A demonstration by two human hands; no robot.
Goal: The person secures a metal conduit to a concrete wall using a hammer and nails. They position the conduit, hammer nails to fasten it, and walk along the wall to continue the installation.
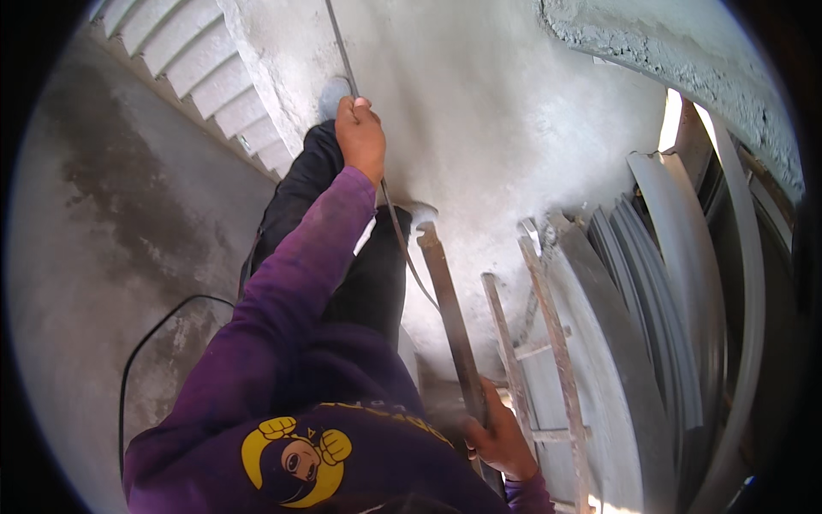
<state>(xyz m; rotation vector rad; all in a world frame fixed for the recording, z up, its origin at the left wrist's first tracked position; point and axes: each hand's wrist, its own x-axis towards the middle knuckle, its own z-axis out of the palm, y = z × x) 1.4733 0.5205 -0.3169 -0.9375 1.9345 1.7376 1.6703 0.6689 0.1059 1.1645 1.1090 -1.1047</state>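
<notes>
My left hand [360,137] is closed in a fist round a thin grey cable or rod [341,43], in front of my dark trousers. One end runs up past the far edge of the picture. Below the fist it bends down to the right and passes behind a long brown bar [449,300]. Near my right side, my right hand [501,435] has its fingers wrapped round the lower part of that bar. The bar stands slanted, with a notched, worn upper end; whether it is wood or rusty metal I cannot tell.
Concrete stairs [205,77] lie at the far left. A black cable [150,338] loops over the stained floor on the left. To the right stand a wooden ladder [556,343] and several long grey panels and strips [676,223]. A rough concrete edge [651,60] juts in at the far right.
</notes>
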